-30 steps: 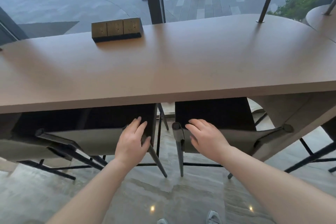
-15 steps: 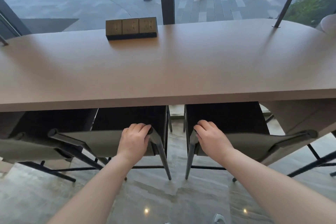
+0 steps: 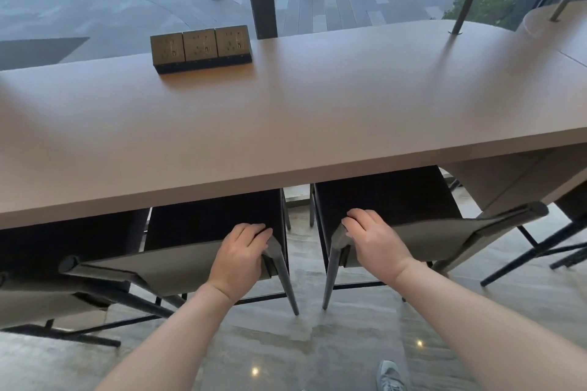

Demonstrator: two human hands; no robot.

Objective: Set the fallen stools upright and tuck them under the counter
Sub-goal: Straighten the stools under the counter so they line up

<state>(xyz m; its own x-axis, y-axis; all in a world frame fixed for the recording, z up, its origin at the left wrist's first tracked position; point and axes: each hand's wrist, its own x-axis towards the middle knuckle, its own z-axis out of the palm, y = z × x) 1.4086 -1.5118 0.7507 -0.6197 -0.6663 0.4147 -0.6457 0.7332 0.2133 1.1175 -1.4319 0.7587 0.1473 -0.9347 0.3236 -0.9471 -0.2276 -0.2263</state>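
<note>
Since a second ago we have curled both hands over the stool backrests, which then lay under flat, spread fingers. At lower centre of the head view, our left hand (image 3: 242, 259) grips the top corner of the left stool (image 3: 203, 241), and our right hand (image 3: 376, 241) grips the top corner of the right stool (image 3: 409, 219). Both stools stand upright, side by side, seats under the near edge of the counter (image 3: 301, 124). At upper left, a socket block (image 3: 200, 48) sits on the counter. A grey shoe (image 3: 390, 376) shows at the bottom edge.
</note>
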